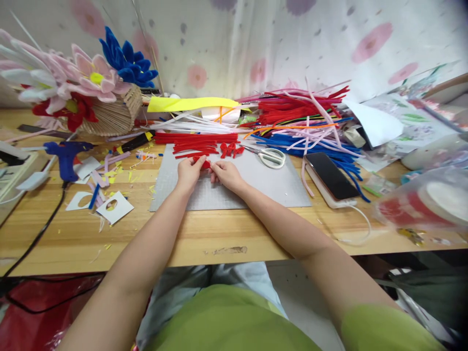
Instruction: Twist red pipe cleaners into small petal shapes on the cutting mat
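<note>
Above the grey cutting mat (270,187), my left hand (190,174) and my right hand (227,175) meet with their fingers pinched. Between them is a small piece of red pipe cleaner (203,164), held by both; its exact shape is partly hidden by the fingers. Just beyond the hands lie several red pipe cleaners (197,144) in a row. Beside these, at the mat's back edge, sit a few bent red pipe cleaner pieces (231,150). White-handled scissors (271,158) rest on the mat, right of my right hand.
A blue glue gun (68,158) and cut white cards (115,208) lie at left, near pipe cleaner flowers (95,78). Piles of red (288,109) and blue pipe cleaners (318,142) fill the back right. A phone (331,175) on a white cable and a bagged cup (424,202) stand right.
</note>
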Action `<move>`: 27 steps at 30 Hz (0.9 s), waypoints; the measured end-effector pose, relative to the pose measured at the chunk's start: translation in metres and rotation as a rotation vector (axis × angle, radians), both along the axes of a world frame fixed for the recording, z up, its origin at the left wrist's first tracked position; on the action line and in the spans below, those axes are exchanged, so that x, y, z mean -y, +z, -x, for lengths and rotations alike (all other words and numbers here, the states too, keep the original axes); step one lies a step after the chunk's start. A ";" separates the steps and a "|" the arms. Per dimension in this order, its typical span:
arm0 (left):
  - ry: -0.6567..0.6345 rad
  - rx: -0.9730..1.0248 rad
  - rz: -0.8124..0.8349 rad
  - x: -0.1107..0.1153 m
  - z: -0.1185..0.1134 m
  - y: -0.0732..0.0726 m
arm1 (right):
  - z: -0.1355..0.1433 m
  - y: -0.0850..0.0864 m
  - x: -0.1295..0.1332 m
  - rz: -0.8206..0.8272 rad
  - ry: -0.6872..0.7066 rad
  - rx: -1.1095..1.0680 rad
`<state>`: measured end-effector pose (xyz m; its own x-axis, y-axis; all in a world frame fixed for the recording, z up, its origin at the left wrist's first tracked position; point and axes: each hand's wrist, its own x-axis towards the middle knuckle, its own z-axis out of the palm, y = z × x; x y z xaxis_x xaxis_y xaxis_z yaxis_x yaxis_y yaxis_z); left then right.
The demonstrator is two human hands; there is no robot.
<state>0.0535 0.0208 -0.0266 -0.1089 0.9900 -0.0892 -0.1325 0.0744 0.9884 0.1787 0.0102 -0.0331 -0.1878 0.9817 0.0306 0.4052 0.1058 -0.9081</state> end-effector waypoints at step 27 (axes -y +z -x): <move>-0.161 -0.095 -0.007 -0.001 0.003 0.002 | -0.007 0.005 0.004 0.129 0.260 -0.432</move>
